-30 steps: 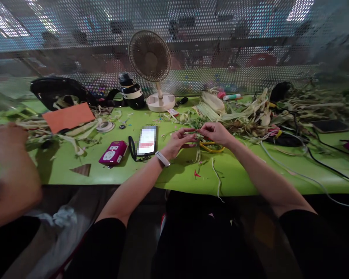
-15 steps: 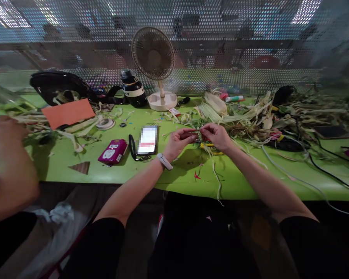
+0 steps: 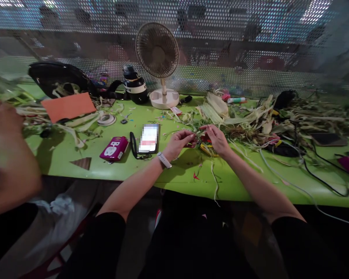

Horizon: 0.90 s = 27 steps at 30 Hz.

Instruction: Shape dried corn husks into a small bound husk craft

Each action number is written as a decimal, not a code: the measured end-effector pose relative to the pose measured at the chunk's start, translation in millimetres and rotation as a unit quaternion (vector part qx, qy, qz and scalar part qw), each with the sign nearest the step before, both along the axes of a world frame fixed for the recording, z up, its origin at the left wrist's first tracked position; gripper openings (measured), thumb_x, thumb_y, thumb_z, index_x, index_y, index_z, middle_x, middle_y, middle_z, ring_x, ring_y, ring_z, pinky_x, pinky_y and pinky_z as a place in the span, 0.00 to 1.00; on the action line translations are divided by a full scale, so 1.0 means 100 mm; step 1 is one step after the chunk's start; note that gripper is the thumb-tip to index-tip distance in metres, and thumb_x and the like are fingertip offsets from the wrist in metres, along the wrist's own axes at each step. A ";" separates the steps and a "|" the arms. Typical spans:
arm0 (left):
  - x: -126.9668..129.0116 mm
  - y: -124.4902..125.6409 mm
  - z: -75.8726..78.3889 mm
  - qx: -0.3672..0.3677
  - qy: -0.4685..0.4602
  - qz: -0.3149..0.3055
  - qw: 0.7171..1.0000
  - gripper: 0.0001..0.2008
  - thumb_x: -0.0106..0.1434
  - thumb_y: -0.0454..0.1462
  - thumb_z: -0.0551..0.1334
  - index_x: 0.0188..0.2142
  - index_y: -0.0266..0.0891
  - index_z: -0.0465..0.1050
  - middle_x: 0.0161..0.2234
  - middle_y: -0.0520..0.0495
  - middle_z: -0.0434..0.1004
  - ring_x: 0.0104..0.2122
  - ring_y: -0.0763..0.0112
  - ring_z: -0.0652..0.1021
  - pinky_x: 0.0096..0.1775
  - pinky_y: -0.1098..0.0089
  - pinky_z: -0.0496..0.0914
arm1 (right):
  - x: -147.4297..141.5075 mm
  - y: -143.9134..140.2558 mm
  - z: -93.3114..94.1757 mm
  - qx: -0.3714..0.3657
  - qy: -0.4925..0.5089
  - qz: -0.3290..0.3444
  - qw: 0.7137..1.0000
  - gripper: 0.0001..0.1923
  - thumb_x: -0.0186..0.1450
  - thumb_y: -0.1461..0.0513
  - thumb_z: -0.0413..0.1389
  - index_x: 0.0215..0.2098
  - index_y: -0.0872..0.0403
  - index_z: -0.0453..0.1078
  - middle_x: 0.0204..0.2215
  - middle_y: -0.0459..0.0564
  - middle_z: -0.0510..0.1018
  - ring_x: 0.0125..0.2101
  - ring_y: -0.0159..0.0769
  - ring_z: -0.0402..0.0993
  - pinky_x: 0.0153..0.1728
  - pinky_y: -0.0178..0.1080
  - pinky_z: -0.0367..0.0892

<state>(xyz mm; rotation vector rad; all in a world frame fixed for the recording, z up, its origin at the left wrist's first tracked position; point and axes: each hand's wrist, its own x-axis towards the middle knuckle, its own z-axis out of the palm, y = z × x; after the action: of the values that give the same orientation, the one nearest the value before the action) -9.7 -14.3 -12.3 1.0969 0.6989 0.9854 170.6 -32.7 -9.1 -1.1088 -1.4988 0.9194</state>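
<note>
My left hand (image 3: pixel 178 142) and my right hand (image 3: pixel 216 138) meet over the green table (image 3: pixel 238 180), both pinching a small green and red woven piece (image 3: pixel 198 137) between their fingertips. A white watch sits on my left wrist. Yellow-handled scissors (image 3: pixel 208 149) lie on the table just under my right hand. A heap of pale corn husks (image 3: pixel 235 116) spreads behind and to the right of my hands. What exactly the small piece is stays too small to tell.
A phone (image 3: pixel 149 138) and a magenta device (image 3: pixel 113 148) lie left of my hands. A desk fan (image 3: pixel 159 62), a black bottle (image 3: pixel 134 85), an orange sheet (image 3: pixel 68 106) and tape roll (image 3: pixel 106 119) stand further back. Cables (image 3: pixel 314 170) cross the right side. Another person's arm (image 3: pixel 8 155) is at far left.
My hands have stayed together on the small piece, with the fingers shifting slightly. The view has tilted and drifted a little. The other person's arm at left has moved slightly.
</note>
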 end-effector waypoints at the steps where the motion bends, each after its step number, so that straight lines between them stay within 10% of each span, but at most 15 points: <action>1: -0.01 0.01 0.00 -0.004 -0.002 0.005 1.000 0.19 0.48 0.44 0.74 0.32 0.35 0.73 0.25 0.54 0.77 0.24 0.78 0.76 0.31 0.73 0.75 | 0.01 -0.01 0.02 -0.006 -0.008 0.006 1.000 0.29 0.61 0.35 0.52 0.37 0.51 0.70 0.25 0.46 0.71 0.27 0.34 0.70 0.29 0.38 0.68; 18: -0.05 -0.03 0.04 -0.054 0.022 0.005 0.998 0.23 0.53 0.49 0.71 0.43 0.37 0.76 0.40 0.44 0.82 0.40 0.66 0.81 0.39 0.68 0.76 | 0.06 0.31 0.23 -0.100 0.090 -0.087 0.987 0.25 0.48 0.43 0.65 0.32 0.53 0.72 0.26 0.46 0.77 0.26 0.32 0.73 0.32 0.38 0.71; 27: 0.05 0.01 -0.05 -0.063 0.039 0.017 0.997 0.19 0.49 0.46 0.74 0.29 0.35 0.71 0.26 0.54 0.75 0.27 0.78 0.74 0.36 0.73 0.73 | -0.27 0.35 0.03 -0.043 0.025 -0.063 0.997 0.18 0.56 0.47 0.61 0.29 0.53 0.71 0.27 0.46 0.78 0.32 0.36 0.74 0.38 0.40 0.70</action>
<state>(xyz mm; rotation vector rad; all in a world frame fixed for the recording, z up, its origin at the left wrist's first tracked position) -5.2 -13.7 -17.1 1.0194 0.8357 0.9187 143.3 2.1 -6.4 -1.2195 -1.3431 0.9230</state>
